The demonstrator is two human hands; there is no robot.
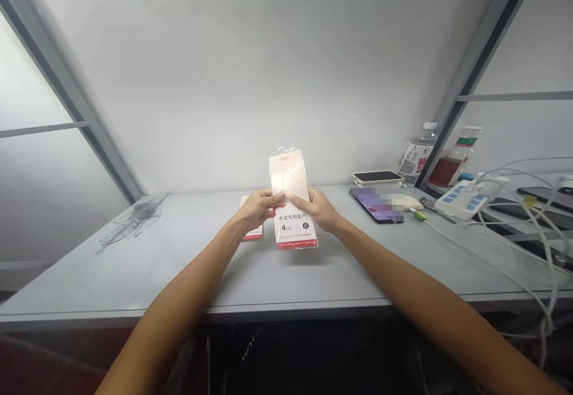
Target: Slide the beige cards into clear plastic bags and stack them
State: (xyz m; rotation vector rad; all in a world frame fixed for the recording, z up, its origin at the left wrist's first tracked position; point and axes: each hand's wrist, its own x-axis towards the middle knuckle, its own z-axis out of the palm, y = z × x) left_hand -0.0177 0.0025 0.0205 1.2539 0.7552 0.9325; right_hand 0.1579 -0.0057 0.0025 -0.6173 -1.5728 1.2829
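Note:
Both hands hold up a ruler set package, a flat pale pink and white card pack with a red lower edge, in a clear plastic sleeve. My left hand grips its left edge, thumb across the front. Closed on the opposite edge is my right hand, its thumb also on the front. The pack is tilted up above the desk, printed face toward me. Behind my left hand, a second red-edged pack lies on the desk, mostly hidden by the hand and the held pack.
Crumpled clear plastic with dark scribble-like lines lies at the left of the grey desk. On the right are a phone, a white-edged device, bottles, a power strip and tangled white cables.

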